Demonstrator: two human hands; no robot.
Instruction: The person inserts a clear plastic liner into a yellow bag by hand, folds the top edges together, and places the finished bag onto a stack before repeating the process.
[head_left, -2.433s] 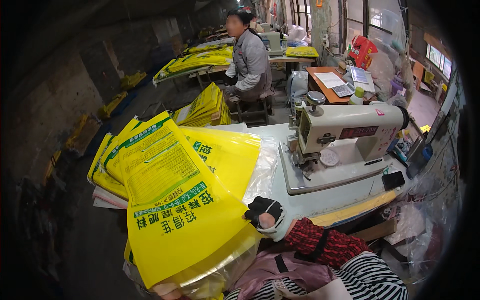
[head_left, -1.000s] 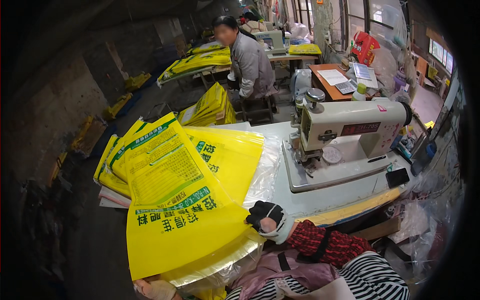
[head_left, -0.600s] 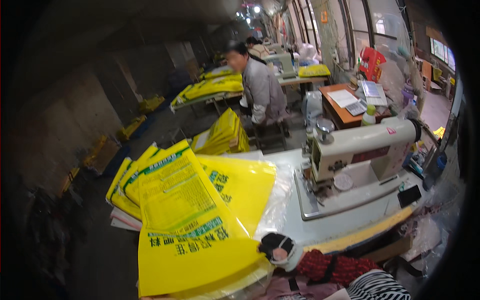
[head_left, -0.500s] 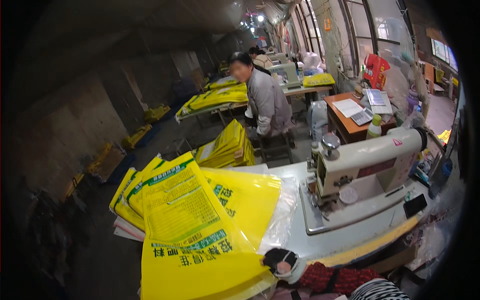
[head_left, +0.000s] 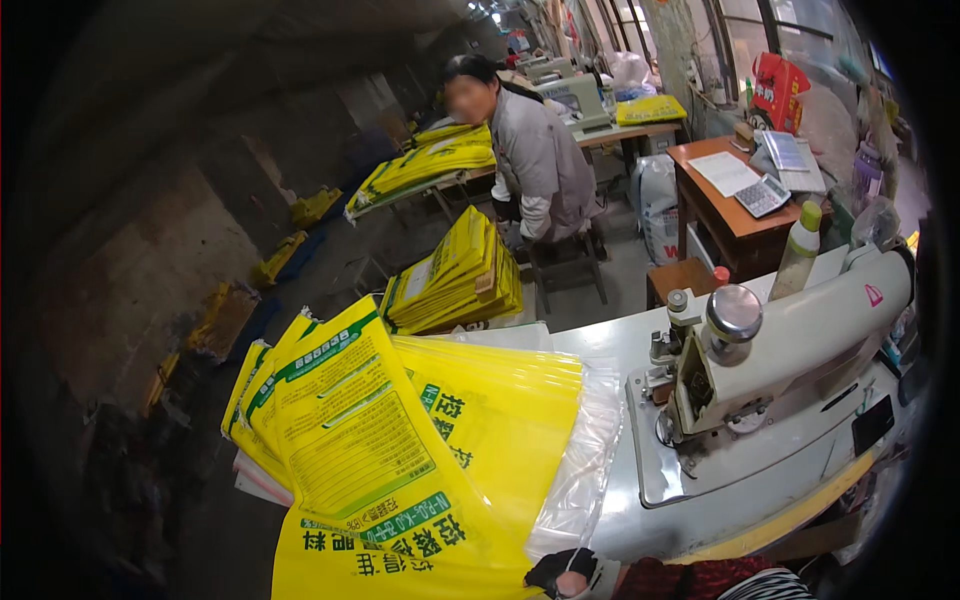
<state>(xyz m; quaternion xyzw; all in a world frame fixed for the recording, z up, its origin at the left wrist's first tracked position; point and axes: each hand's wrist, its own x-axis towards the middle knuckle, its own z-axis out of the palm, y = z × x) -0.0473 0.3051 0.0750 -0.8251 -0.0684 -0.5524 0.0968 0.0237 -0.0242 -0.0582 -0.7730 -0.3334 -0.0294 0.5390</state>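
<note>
My left hand, in a dark glove with some bare skin showing, is at the bottom edge of the view. Its fingers are closed at the near corner of a yellow printed sack, and the frame's edge cuts off part of the hand. That sack lies aslant on top of a fanned pile of yellow sacks, whose clear plastic ends spread over the pale tabletop. A red and black sleeve shows behind the hand. My right hand is out of the picture.
A sewing machine stands on the table at right, with a dark phone beside it. Beyond are a green-capped bottle, a wooden desk with a calculator, a bundle of sacks and a seated person.
The view has shifted, so the sewing machine sits further right. My left hand appears lower in the picture, still at the sack's corner. The seated person's head is turned slightly differently.
</note>
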